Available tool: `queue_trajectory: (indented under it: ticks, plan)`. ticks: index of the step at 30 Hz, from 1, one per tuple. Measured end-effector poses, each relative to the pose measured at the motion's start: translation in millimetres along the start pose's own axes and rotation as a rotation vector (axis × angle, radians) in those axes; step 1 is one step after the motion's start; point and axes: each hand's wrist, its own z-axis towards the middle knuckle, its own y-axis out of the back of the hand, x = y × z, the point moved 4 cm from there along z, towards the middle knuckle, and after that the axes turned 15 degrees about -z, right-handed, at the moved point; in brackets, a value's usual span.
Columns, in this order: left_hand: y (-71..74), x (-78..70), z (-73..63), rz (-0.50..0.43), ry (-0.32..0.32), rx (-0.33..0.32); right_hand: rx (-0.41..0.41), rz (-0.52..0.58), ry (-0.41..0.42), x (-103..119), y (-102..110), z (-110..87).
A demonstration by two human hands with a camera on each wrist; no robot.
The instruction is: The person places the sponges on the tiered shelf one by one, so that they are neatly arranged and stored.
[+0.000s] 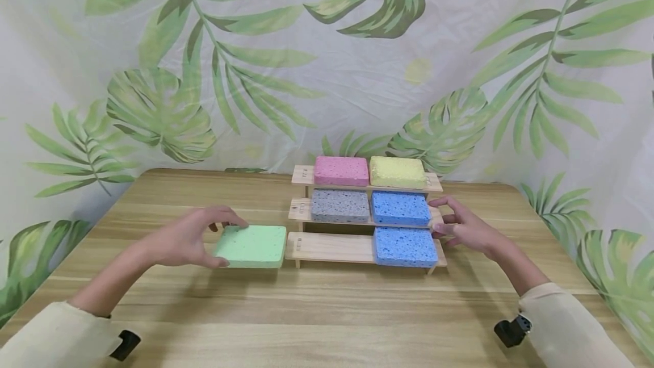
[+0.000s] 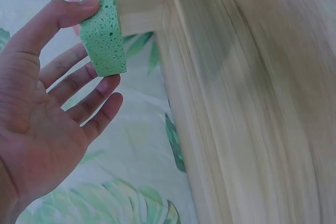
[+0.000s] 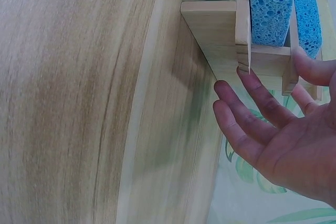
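A light green sponge [image 1: 250, 246] is held between the thumb and fingers of my left hand [image 1: 191, 235], just left of a three-tier wooden rack [image 1: 332, 247]. In the left wrist view the thumb presses one face of the green sponge [image 2: 105, 35], with fingertips at its other side. My right hand [image 1: 467, 227] grips the right end of the rack's middle tier, thumb in front and index finger behind. A blue sponge [image 1: 406, 246] lies on the bottom tier. Another blue sponge [image 1: 400, 208] and a grey sponge [image 1: 339, 206] share the middle tier.
On the top tier sit a pink sponge [image 1: 341, 171] and a yellow sponge [image 1: 397, 172]. The rack stands on a wood-grain table [image 1: 327, 317]. Behind the table hangs a leaf-patterned cloth [image 1: 357, 90]. Bare shelf surface shows on the left part of the bottom tier.
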Motion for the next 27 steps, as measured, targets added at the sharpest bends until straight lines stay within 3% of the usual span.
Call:
queue_trajectory:
  ticks: [14,27]
  plan:
    - [-44.5,-21.2,39.2,0.001,-0.023,0.001,-0.002,0.001,-0.001,1.1,-0.1,0.6]
    - [-78.8,-35.7,64.6,0.027,-0.112,-0.074,-0.006,0.002,0.000,0.1,-0.2,1.0]
